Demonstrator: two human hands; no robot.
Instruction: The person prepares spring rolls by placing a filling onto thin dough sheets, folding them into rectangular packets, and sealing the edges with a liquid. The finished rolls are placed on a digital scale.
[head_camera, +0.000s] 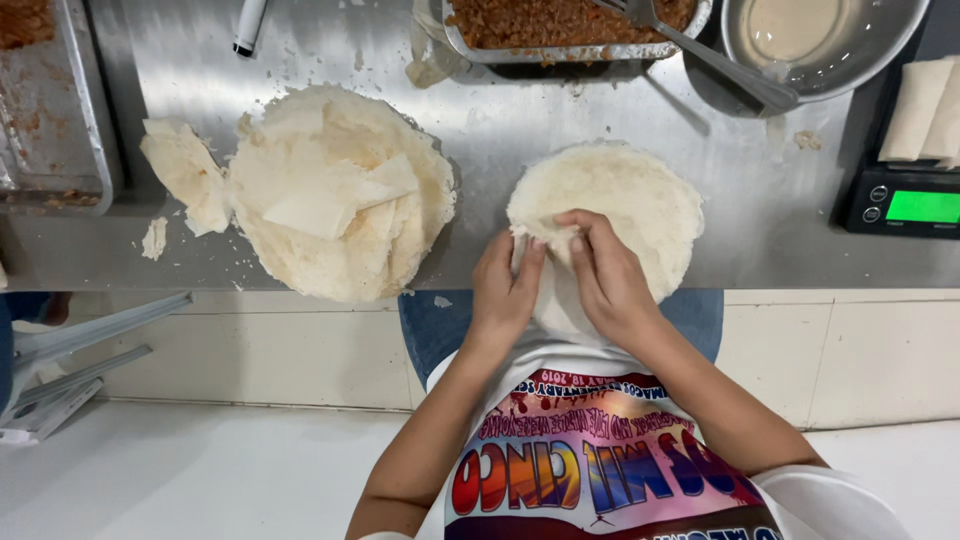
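Containers first. At twelve o'clock, a metal tray (575, 30) filled with brown minced filling (560, 17), the handle of a metal utensil (715, 62) slanting out of it toward one o'clock. At one o'clock, a round steel bowl (860, 55) holding a shallow pool of pale, creamy liquid (790, 25). At ten o'clock, another steel tray (50, 120), mostly bare, with reddish-brown residue in its far corner and along its near edge.

On the steel counter (520, 120), just past centre toward one o'clock, lay a single round pale wrapper (640, 205), its near edge hanging over the counter lip. Left hand (505, 285) at the wrapper's seven o'clock edge, fingers curled and pinching that edge. Right hand (605, 270) just beside it at six o'clock, thumb and fingertips likewise gripping the sheet, knuckles resting over its near half. Both hands touching each other at the fingertips, grasping the same stretch of the wrapper's rim.

At ten o'clock from the hands, well apart, sat a thick stack of round wrappers (340, 195), its top sheets torn and folded, with a loose torn piece (185, 175) touching its nine o'clock side and a small scrap (154, 238) nearby.

At three o'clock, a black kitchen scale (900, 205) with a lit green rectangular display, carrying pale rolled wrappers (925, 110). At eleven o'clock, a white marker with a black cap (248, 25) lying on the counter. Below, a white shirt with a colourful printed panel (590, 470).
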